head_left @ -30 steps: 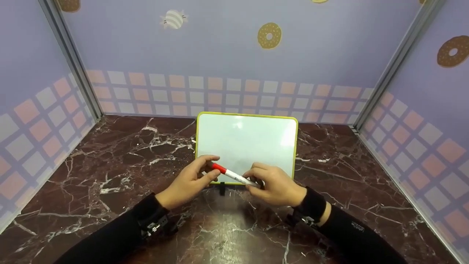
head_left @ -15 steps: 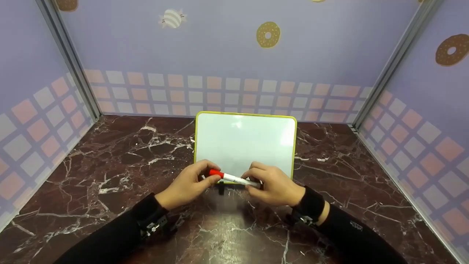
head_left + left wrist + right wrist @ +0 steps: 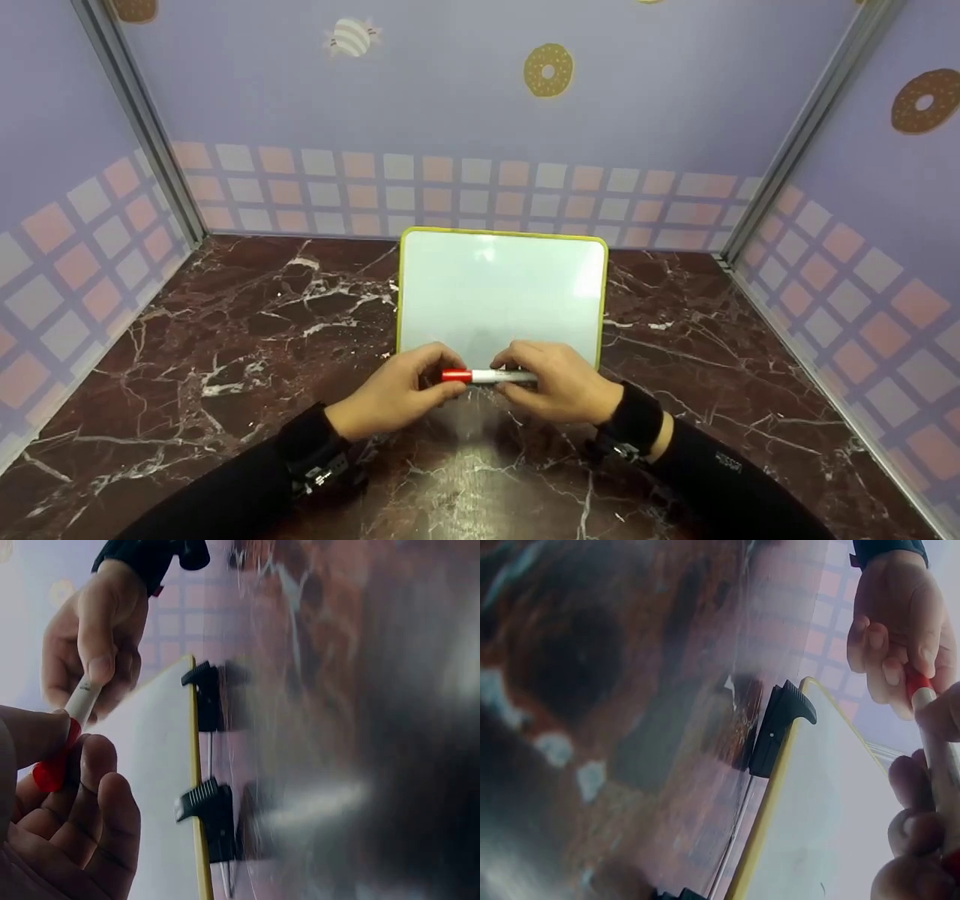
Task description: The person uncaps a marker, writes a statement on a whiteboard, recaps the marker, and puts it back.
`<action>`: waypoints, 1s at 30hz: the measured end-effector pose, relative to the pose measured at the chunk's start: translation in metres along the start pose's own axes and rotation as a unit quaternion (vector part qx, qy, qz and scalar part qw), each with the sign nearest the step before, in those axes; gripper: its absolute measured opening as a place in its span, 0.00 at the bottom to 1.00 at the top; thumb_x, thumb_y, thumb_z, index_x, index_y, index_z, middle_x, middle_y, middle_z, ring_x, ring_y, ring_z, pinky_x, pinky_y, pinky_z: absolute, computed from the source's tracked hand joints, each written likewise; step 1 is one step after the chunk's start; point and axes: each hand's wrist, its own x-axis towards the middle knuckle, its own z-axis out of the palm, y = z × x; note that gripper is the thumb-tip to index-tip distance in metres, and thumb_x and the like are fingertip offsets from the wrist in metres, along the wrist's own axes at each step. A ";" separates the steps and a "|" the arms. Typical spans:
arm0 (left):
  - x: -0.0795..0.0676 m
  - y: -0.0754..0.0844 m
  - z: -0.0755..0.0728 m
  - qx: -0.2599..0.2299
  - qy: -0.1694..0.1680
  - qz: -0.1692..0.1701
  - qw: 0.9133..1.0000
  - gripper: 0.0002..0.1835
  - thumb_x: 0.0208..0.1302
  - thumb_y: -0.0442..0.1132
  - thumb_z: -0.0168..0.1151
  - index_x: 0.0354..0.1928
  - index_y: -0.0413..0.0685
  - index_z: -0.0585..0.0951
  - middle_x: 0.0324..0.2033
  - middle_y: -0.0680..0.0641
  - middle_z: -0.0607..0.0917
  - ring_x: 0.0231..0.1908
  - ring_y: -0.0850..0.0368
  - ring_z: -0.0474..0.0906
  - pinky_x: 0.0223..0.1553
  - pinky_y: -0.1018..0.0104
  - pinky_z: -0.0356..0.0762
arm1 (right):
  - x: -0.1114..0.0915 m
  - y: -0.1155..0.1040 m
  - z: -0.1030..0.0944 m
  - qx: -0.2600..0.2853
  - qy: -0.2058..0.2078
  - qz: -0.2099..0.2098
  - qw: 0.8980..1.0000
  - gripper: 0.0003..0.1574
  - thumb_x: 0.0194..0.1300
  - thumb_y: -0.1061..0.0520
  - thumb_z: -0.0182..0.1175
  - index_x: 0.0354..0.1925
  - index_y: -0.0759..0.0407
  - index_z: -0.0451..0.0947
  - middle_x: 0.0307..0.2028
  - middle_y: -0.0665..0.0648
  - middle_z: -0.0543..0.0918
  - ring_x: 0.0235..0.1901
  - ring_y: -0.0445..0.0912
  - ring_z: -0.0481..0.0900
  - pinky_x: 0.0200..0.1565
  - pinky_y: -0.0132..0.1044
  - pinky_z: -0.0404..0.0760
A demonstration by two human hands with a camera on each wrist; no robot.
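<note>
A white marker [image 3: 491, 376] with a red cap [image 3: 456, 376] lies nearly level between both hands, in front of the lower edge of a whiteboard [image 3: 501, 300]. My left hand [image 3: 397, 391] pinches the red cap between thumb and fingers. On the other side, my right hand [image 3: 561, 384] grips the white barrel [image 3: 939, 765]; its far end is partly hidden by the fingers. The left wrist view shows the cap [image 3: 49, 774] against the barrel, with the left fingers curled near it. The whiteboard has a yellow frame and leans upright behind the hands.
Black clips [image 3: 210, 817] hold the board's lower edge. The stand rests on a dark red marbled tabletop [image 3: 247, 390]. Patterned panels [image 3: 465, 97] enclose the back and both sides, with metal posts [image 3: 142, 120] at the corners.
The marker has turned from slanted to nearly level as its capped end came down. My left hand moved lower and its fingers closed in on the cap. The right hand has barely moved.
</note>
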 end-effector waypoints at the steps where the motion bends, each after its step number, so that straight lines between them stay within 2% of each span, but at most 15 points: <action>1: 0.000 0.000 0.001 0.004 -0.003 0.005 1.000 0.10 0.79 0.39 0.72 0.54 0.45 0.85 0.38 0.50 0.90 0.33 0.61 0.84 0.35 0.67 0.87 | 0.000 0.000 0.000 -0.002 0.000 -0.004 1.000 0.14 0.73 0.59 0.76 0.51 0.57 0.82 0.39 0.51 0.88 0.30 0.39 0.82 0.33 0.30 0.84; 6: 0.001 0.001 0.002 0.032 0.002 0.026 0.999 0.10 0.78 0.42 0.73 0.53 0.46 0.86 0.38 0.54 0.89 0.34 0.62 0.84 0.38 0.66 0.86 | -0.001 0.001 0.002 -0.006 0.004 -0.022 1.000 0.10 0.76 0.57 0.75 0.51 0.56 0.86 0.37 0.48 0.86 0.28 0.35 0.75 0.30 0.27 0.79; 13: -0.001 0.002 0.001 0.076 0.015 0.061 0.995 0.12 0.74 0.43 0.78 0.52 0.48 0.88 0.39 0.56 0.90 0.35 0.64 0.84 0.39 0.65 0.87 | 0.000 0.000 0.003 0.003 0.002 -0.039 0.999 0.12 0.77 0.56 0.74 0.55 0.56 0.89 0.35 0.47 0.83 0.26 0.34 0.71 0.27 0.24 0.75; 20: -0.001 -0.001 0.004 0.137 0.044 0.146 0.979 0.09 0.73 0.42 0.78 0.48 0.48 0.89 0.36 0.56 0.90 0.32 0.67 0.81 0.34 0.67 0.85 | 0.001 -0.002 0.002 0.004 -0.002 -0.059 0.998 0.10 0.77 0.59 0.73 0.53 0.59 0.89 0.34 0.49 0.84 0.25 0.35 0.73 0.27 0.23 0.76; 23: -0.001 0.000 0.003 0.155 0.049 0.171 0.972 0.07 0.74 0.41 0.78 0.47 0.49 0.89 0.34 0.57 0.89 0.30 0.68 0.79 0.32 0.69 0.82 | 0.002 -0.003 0.001 0.008 -0.003 -0.064 0.998 0.09 0.76 0.59 0.74 0.51 0.60 0.89 0.34 0.50 0.84 0.24 0.36 0.73 0.27 0.24 0.76; 30: -0.002 0.007 0.001 0.151 0.045 0.219 0.963 0.04 0.76 0.38 0.75 0.44 0.51 0.87 0.31 0.58 0.87 0.27 0.70 0.74 0.28 0.74 0.76 | 0.002 -0.004 -0.007 0.019 -0.013 -0.085 0.996 0.09 0.78 0.60 0.72 0.53 0.61 0.89 0.32 0.50 0.82 0.24 0.35 0.70 0.27 0.23 0.73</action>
